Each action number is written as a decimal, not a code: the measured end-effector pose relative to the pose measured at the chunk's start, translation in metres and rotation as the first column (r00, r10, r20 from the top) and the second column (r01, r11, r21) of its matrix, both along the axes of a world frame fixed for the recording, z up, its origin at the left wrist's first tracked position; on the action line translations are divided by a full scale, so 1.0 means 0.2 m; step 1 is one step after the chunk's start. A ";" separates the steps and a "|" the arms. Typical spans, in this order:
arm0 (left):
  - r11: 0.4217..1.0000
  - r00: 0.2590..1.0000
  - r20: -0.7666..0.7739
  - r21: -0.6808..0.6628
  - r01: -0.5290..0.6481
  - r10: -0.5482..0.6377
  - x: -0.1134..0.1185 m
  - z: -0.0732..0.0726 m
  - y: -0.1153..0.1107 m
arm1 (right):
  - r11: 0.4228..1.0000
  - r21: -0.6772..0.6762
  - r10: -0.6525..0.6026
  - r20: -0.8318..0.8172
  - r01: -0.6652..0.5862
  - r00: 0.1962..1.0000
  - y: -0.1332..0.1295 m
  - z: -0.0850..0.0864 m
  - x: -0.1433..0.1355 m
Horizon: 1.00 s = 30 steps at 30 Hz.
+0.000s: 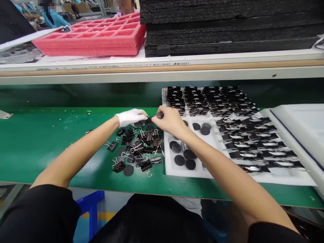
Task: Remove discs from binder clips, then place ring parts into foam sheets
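My left hand (133,117), in a white glove with bare fingertips, is at the back of a loose pile. Its fingers are closed at the edge of some black discs (138,124). Just to the right is my bare right hand (170,120), its fingers curled round a small dark piece (160,115) whose kind I cannot make out. Below both hands lie many black binder clips (138,147) with silver wire handles. Among them are loose black discs, one (128,170) near the front. More discs (190,164) lie in a white foam tray (173,171) under my right forearm.
Rows of binder clips holding dark pieces (210,98) fill the white trays at the back and right. A white foam box (301,118) stands far right. Over the green table (30,145), a shelf (101,70) carries pink foam trays (88,45) and black foam sheets (227,30). People are beyond.
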<state>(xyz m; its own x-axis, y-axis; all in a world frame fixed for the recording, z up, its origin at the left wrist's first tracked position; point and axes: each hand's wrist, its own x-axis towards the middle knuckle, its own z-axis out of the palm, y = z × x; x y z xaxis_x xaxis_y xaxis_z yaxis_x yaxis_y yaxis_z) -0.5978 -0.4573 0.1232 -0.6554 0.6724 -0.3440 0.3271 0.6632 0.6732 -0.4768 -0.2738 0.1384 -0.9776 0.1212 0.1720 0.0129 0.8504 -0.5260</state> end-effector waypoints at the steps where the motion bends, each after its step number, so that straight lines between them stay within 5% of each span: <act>1: 1.000 1.000 0.030 -0.009 0.009 -0.009 0.00 0.01 -0.01 | 1.000 0.002 0.021 0.054 -0.021 0.998 -0.03 -0.01 -0.07; 8: 0.993 0.975 0.195 0.079 0.090 -0.104 -0.03 0.14 -0.13 | 0.990 0.143 -0.044 0.311 -0.001 0.949 -0.11 -0.07 -0.25; 12: 0.994 0.997 -0.044 -0.098 0.052 -0.056 -0.07 0.11 -0.15 | 0.983 0.118 0.074 0.441 -0.140 0.894 -0.13 -0.04 -0.22; 15: 0.965 0.960 -0.228 -0.240 0.108 -0.164 -0.06 0.05 -0.12 | 0.974 0.020 0.191 0.472 -0.227 0.860 -0.11 -0.02 -0.21; 19: 0.925 0.883 -0.302 -0.240 0.294 -0.359 -0.02 0.05 -0.09 | 0.957 -0.152 0.289 0.402 -0.248 0.869 -0.04 0.01 -0.17; 22: 0.909 0.869 -0.319 -0.305 0.284 -0.378 -0.01 0.07 -0.07 | 0.939 -0.186 0.335 0.323 -0.288 0.885 0.07 0.06 -0.12; 26: 0.953 0.810 -0.542 -0.296 0.066 -0.224 -0.04 0.04 0.00 | 0.958 -0.006 0.280 0.249 -0.288 0.927 0.27 0.10 0.00; 30: 0.951 0.776 -0.557 -0.250 0.183 -0.296 -0.05 -0.06 0.08 | 0.938 0.209 0.199 0.331 -0.277 0.922 0.40 0.01 0.13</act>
<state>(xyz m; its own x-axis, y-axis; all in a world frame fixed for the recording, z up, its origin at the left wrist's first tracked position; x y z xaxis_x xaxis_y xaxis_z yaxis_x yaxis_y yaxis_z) -0.6081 -0.4407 0.1114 -0.5929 0.8017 -0.0755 0.7816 0.5955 0.1857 -0.4516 -0.1936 0.1414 -0.9816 -0.1296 -0.1404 -0.0821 0.9497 -0.3022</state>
